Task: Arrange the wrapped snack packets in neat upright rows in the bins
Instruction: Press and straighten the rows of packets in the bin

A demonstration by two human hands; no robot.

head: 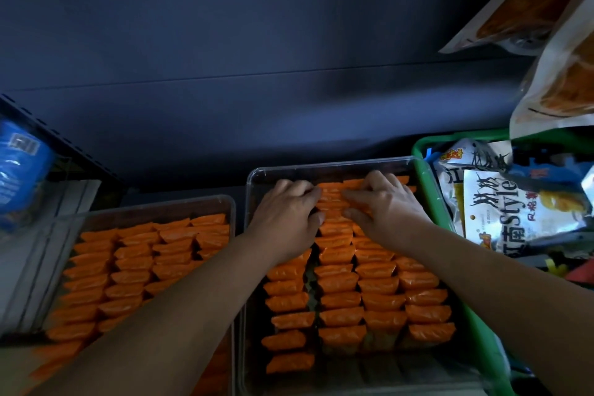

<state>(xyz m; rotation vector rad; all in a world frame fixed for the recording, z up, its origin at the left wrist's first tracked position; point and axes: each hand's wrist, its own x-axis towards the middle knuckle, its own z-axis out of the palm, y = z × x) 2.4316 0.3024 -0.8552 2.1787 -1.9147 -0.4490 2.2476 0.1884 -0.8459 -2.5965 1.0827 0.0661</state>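
Beneath both hands (287, 210), packets (331, 202) partly hidden

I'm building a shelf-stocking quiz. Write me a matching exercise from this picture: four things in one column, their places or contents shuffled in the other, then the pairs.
1. left hand and right hand
2. green crate
3. blue package
4. left clear bin

A. at the far left edge
B. at the right, holding white printed snack bags
C. filled with orange packets, left of the middle clear bin
D. curled over orange packets at the far end of the middle clear bin

Pairs: 1-D, 2-B, 3-A, 4-C
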